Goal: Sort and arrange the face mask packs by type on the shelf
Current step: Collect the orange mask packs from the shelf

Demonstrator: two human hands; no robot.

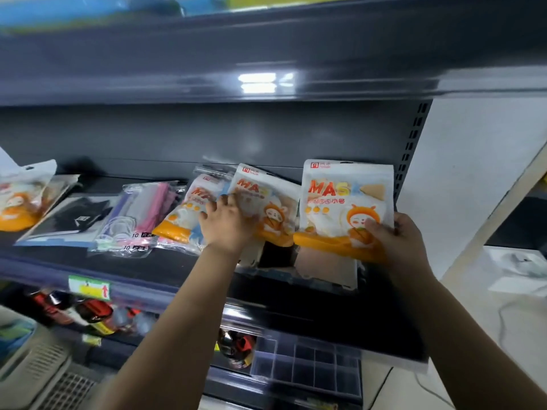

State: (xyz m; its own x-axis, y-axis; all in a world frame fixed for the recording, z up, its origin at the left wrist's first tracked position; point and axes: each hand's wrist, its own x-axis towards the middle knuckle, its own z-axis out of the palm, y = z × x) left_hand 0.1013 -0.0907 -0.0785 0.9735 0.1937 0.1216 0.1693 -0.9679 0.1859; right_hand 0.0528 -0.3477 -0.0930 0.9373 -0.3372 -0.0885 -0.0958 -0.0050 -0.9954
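My right hand (393, 232) grips the lower right corner of a white-and-orange cartoon mask pack (340, 202) and holds it upright at the right end of the dark shelf (177, 270). My left hand (228, 220) lies with spread fingers on a second pack of the same kind (266, 202), which leans back in the middle. A third such pack (183, 214) lies just left of it. Further left are clear packs of pink and purple masks (139, 217), a black mask pack (71, 220), and one more orange pack (23, 202) at the far left.
Beige and black mask packs (322, 267) lie flat under the held pack near the shelf's front edge. An upper shelf (236, 84) overhangs closely. A lower shelf holds small items and a clear divided organiser (307, 368). A grey basket (38, 368) stands lower left, a white wall to the right.
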